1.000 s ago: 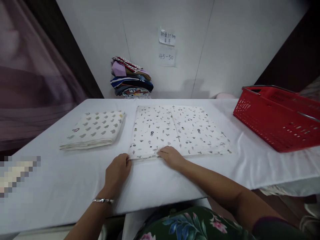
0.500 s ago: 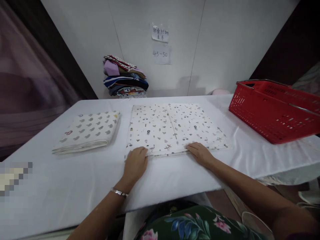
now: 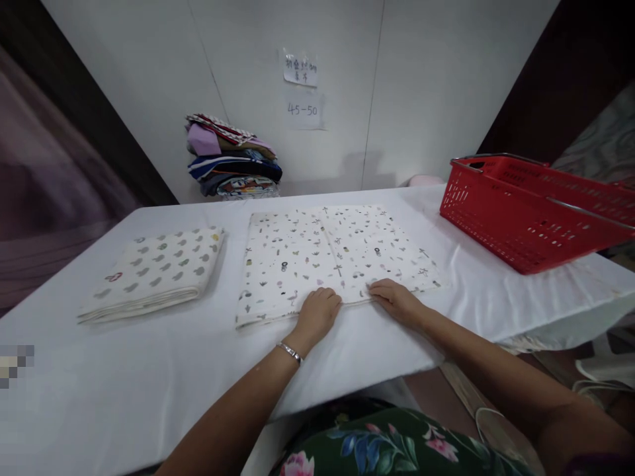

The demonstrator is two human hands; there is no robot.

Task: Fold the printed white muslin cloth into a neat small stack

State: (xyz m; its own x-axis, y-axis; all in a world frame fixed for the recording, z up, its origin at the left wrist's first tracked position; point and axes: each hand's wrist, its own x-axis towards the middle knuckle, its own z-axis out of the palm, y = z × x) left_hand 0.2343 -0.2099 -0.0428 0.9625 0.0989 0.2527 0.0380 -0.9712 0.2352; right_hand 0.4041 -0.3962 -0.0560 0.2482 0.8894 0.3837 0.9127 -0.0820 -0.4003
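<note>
From the head view, the white printed cloth point(image 3: 307, 248) is lying flat around the middle of the table point(image 3: 213, 396), faint crease down it. Left hand point(image 3: 317, 314) and right hand point(image 3: 395, 301) are both on its near edge, fingers loosely bent; can't tell if either's actually pinching fabric. Folded cloth point(image 3: 159, 264) off left, red basket point(image 3: 520, 221) over right.

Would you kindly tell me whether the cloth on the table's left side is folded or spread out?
Folded: the cloth with grey prints shows several stacked layers along its near edge.
</note>
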